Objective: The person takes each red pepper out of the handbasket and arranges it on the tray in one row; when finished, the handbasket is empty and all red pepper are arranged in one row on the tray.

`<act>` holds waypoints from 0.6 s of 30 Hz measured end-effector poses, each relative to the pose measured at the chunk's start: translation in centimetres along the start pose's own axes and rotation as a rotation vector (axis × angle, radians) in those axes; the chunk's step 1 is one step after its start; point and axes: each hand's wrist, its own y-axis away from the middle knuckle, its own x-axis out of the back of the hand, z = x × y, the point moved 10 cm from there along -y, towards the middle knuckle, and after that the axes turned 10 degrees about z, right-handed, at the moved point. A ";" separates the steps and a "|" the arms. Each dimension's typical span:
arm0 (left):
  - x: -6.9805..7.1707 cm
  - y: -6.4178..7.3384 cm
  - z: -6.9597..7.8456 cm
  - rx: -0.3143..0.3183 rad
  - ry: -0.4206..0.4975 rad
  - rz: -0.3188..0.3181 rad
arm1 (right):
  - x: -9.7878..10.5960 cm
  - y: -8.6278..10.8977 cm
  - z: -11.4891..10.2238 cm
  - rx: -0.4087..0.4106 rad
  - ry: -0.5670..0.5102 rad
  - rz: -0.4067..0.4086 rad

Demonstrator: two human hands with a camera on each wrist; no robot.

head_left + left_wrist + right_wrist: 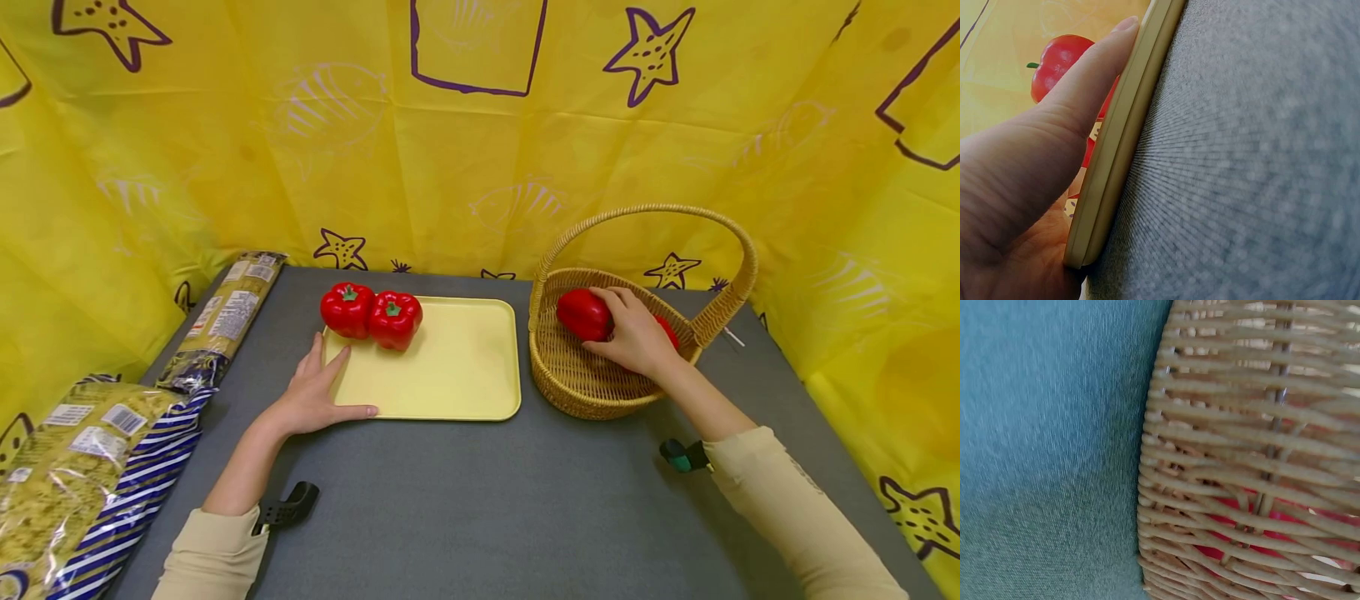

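Note:
My right hand (632, 332) reaches into the wicker basket (573, 398) and grips a red bell pepper (583, 313) between thumb and fingers. More red (667, 332) shows behind that hand, mostly hidden by it. My left hand (309, 400) lies at the left end of the pale yellow tray (442, 392), fingers spread and fairly straight. In the left wrist view the thumb (1088, 81) rests along the tray's rim. Two red bell peppers (347, 309) (395, 319) sit side by side at the tray's back left corner. The right wrist view shows only basket weave (1241, 437) and grey tabletop, no hand.
A tall arched handle (645, 210) spans the basket. Along the table's left side lie a long pasta packet (228, 312) and a larger bag of pasta (97, 475). Yellow patterned cloth (450, 167) hangs behind the grey table (480, 508) and at its sides.

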 end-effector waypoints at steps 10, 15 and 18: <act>0.1 0.1 0.0 -0.006 -0.003 0.002 | 0.9 1.0 -1.3 0.023 -0.066 0.058; 0.1 0.1 0.2 -0.010 -0.002 0.003 | 1.2 1.4 -1.6 0.019 -0.081 0.081; 0.1 0.1 0.2 -0.007 0.000 0.000 | 1.4 1.8 -1.8 0.015 -0.094 0.095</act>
